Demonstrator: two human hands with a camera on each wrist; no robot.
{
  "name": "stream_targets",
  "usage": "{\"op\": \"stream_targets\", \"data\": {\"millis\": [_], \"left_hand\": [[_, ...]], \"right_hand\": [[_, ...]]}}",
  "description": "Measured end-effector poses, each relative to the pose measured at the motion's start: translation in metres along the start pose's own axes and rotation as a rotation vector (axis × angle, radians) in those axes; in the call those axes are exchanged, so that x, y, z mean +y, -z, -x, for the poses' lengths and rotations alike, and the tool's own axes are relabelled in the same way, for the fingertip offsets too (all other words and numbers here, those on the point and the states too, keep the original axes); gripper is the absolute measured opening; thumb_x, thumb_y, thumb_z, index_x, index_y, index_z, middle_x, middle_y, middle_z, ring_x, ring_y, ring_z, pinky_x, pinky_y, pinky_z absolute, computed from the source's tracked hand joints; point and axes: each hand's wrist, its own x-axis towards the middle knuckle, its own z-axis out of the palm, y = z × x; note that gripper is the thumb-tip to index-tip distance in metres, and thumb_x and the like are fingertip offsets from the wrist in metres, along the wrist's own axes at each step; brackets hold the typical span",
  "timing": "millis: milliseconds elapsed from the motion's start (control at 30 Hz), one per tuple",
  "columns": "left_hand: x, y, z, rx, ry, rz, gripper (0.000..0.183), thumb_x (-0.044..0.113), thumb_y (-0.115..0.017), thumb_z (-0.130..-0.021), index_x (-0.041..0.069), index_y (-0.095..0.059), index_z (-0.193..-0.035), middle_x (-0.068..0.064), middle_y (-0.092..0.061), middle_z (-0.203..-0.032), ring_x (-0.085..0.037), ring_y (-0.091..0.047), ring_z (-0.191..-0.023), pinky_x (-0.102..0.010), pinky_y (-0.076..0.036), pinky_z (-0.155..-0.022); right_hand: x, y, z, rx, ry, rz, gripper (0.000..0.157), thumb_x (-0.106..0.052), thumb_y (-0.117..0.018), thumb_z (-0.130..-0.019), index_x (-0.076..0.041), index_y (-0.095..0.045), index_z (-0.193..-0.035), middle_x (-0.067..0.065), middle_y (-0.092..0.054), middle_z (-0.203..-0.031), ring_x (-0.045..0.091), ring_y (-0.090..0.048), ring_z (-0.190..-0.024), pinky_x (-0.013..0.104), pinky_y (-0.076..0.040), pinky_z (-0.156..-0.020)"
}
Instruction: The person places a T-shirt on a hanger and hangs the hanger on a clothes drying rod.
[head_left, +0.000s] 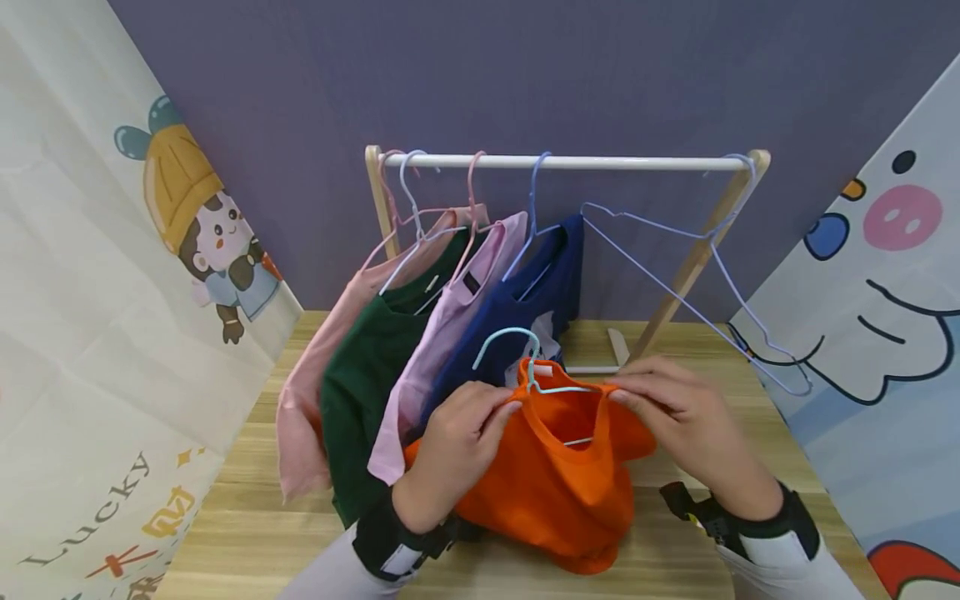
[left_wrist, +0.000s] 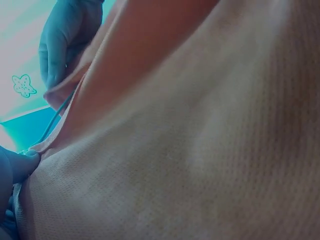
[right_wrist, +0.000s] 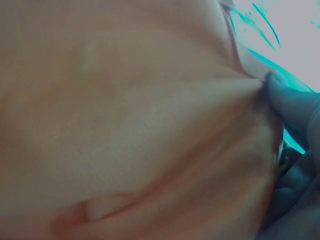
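An orange shirt point(head_left: 555, 500) hangs between my hands, over the front of the table. Inside its neck sits a mint-green hanger point(head_left: 510, 330), its hook sticking up through the collar and pointing left. With thumb and fingers, my left hand point(head_left: 457, 442) pinches the shirt's left shoulder beside the neckline. On the other side my right hand point(head_left: 682, 421) pinches the right shoulder. In the left wrist view cloth fills most of the picture, with the left thumb point(left_wrist: 22, 165) at its edge. The right wrist view shows the right thumb point(right_wrist: 295, 105) pressing folds into the fabric.
Behind stands a rack with a white rod point(head_left: 630, 163). Pink point(head_left: 307, 433), dark green point(head_left: 360, 392), lilac point(head_left: 416, 387) and navy point(head_left: 480, 342) shirts hang at its left. A bare lavender hanger point(head_left: 660, 292) hangs at the right end. Below is a wooden tabletop point(head_left: 247, 525).
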Motion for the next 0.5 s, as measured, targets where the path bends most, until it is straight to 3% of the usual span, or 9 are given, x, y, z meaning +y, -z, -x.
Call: {"op": "stream_targets", "data": {"millis": [133,300,500], "left_hand": [[0.002,-0.002,-0.001,-0.022,-0.024,0.012,0.017,0.008,-0.080,-0.090,0.006,-0.077,-0.106,-0.003,-0.075,-0.094,-0.015,-0.068,-0.087,-0.024,-0.059,-0.085],[0.003,-0.005,0.001,-0.063,-0.050,0.014,0.016,0.010,-0.079,-0.091,0.006,-0.077,-0.107,-0.003,-0.076,-0.096,-0.015,-0.070,-0.089,-0.024,-0.059,-0.088],[0.002,-0.007,0.002,-0.097,-0.030,0.015,0.016,0.013,-0.078,-0.093,0.007,-0.077,-0.108,-0.001,-0.076,-0.097,-0.013,-0.070,-0.091,-0.024,-0.058,-0.089]], "right_hand": [[-0.002,-0.017,0.000,-0.028,-0.002,0.047,0.040,0.006,-0.086,-0.076,-0.017,-0.082,-0.108,-0.007,-0.074,-0.103,0.005,-0.065,-0.095,0.006,-0.050,-0.084],[0.001,-0.032,0.005,-0.054,0.022,0.066,0.036,0.004,-0.084,-0.079,-0.015,-0.080,-0.109,-0.009,-0.073,-0.096,0.006,-0.061,-0.083,0.010,-0.048,-0.076],[0.005,-0.039,0.011,-0.080,-0.057,0.032,0.026,0.000,-0.081,-0.085,-0.019,-0.077,-0.102,-0.014,-0.070,-0.093,0.001,-0.057,-0.080,0.011,-0.048,-0.073]]}}
